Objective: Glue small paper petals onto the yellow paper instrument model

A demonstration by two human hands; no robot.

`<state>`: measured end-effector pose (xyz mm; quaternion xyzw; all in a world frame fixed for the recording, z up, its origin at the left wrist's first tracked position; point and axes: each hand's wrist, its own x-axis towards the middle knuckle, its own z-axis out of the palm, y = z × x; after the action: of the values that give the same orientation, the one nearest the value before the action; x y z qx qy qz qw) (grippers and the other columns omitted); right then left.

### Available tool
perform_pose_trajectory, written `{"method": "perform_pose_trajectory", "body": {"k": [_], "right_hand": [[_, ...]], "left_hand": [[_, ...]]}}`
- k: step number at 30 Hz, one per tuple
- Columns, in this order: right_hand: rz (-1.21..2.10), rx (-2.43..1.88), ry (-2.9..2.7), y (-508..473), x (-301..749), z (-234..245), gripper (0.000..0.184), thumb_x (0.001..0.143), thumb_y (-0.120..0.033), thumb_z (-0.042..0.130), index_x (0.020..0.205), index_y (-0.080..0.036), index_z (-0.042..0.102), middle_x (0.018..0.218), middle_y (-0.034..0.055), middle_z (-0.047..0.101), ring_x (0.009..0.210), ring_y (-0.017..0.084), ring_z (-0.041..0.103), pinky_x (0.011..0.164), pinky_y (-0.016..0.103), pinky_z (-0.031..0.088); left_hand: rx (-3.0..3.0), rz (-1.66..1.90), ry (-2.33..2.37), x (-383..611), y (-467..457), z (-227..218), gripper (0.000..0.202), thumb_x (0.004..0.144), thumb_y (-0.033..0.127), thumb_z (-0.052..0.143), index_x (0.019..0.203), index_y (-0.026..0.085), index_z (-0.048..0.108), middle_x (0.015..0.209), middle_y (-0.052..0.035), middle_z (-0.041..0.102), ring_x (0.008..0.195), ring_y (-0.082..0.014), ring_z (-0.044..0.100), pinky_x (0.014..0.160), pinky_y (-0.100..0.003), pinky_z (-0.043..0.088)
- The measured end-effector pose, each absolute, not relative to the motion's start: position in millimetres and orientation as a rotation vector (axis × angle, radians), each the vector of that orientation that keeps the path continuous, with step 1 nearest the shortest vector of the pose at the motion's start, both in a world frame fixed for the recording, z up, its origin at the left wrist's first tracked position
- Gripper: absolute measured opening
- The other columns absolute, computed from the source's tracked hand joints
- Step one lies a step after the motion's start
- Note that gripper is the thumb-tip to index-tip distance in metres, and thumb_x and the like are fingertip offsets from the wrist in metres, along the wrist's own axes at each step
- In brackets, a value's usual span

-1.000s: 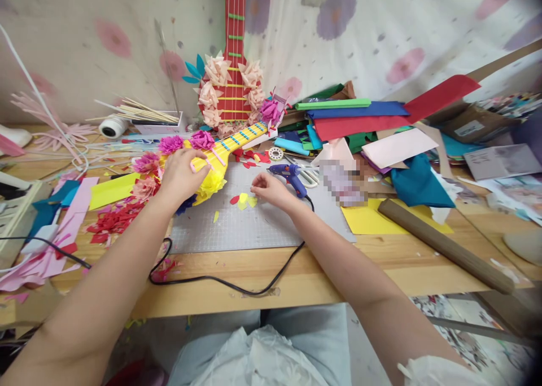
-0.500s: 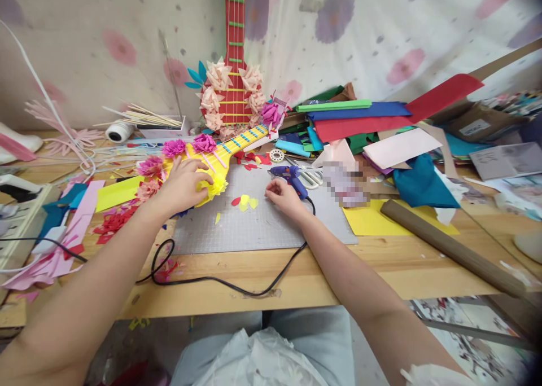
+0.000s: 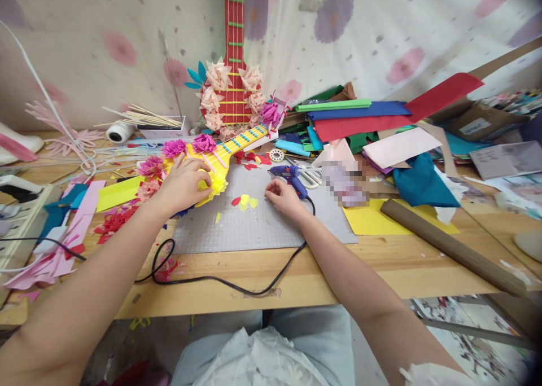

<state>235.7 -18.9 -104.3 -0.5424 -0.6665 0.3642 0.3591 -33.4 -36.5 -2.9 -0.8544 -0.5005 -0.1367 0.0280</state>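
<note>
A yellow toy guitar [image 3: 226, 157] decorated with paper flowers lies slanted at the left of the grey cutting mat [image 3: 271, 228]. My left hand [image 3: 186, 181] is over its body, thumb and index finger curled round a yellow paper flower [image 3: 218, 184]. On the mat rests my right hand [image 3: 285, 197], fingers bent inward and nothing visible in them. Just behind it lies a blue glue gun [image 3: 291, 177], which the hand partly covers. Small yellow and red paper petals [image 3: 245, 201] are scattered between my hands.
A red paper guitar [image 3: 235, 87] with peach flowers leans upright at the back. Coloured paper sheets [image 3: 359, 115] are piled at back right, with a brown roll [image 3: 449, 245] in front. The black cord [image 3: 237, 287] loops along the table's front. Scissors [image 3: 313, 177] lie behind the glue gun.
My left hand has shifted very slightly at the yellow flower. My right hand and the things on the table look unchanged.
</note>
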Motion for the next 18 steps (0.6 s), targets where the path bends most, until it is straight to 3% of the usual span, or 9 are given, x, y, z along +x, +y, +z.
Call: {"method": "perform_pose_trajectory", "body": {"k": [6, 13, 18], "right_hand": [[0.929, -1.387, -1.739, -18, 236, -106, 0.008, 0.072, -0.025, 0.05, 0.079, -0.021, 0.05, 0.076, -0.0005, 0.06, 0.069, 0.012, 0.056, 0.064, 0.025, 0.045], [0.939, -1.405, -1.734, -20, 237, -102, 0.008, 0.072, -0.024, 0.051, 0.078, -0.02, 0.05, 0.075, -0.0009, 0.059, 0.068, 0.011, 0.055, 0.064, 0.025, 0.044], [0.953, -1.413, -1.726, -20, 235, -102, 0.008, 0.072, -0.024, 0.052, 0.079, -0.02, 0.05, 0.076, -0.001, 0.059, 0.068, 0.011, 0.055, 0.064, 0.025, 0.044]], "left_hand": [[-2.684, -0.5, -1.582, -35, -32, -3, 0.009, 0.068, 0.024, 0.058, 0.061, 0.023, 0.064, 0.1, -0.0051, 0.061, 0.112, -0.0272, 0.048, 0.108, -0.052, 0.013], [-2.669, -0.555, -1.573, -38, -32, 0, 0.008, 0.066, 0.023, 0.058, 0.062, 0.023, 0.064, 0.095, -0.0056, 0.062, 0.107, -0.0273, 0.05, 0.108, -0.051, 0.012], [-2.63, -0.588, -1.701, -46, -28, 1, 0.008, 0.065, 0.027, 0.057, 0.064, 0.022, 0.063, 0.099, -0.0045, 0.063, 0.106, -0.0253, 0.052, 0.106, -0.047, 0.02]]}}
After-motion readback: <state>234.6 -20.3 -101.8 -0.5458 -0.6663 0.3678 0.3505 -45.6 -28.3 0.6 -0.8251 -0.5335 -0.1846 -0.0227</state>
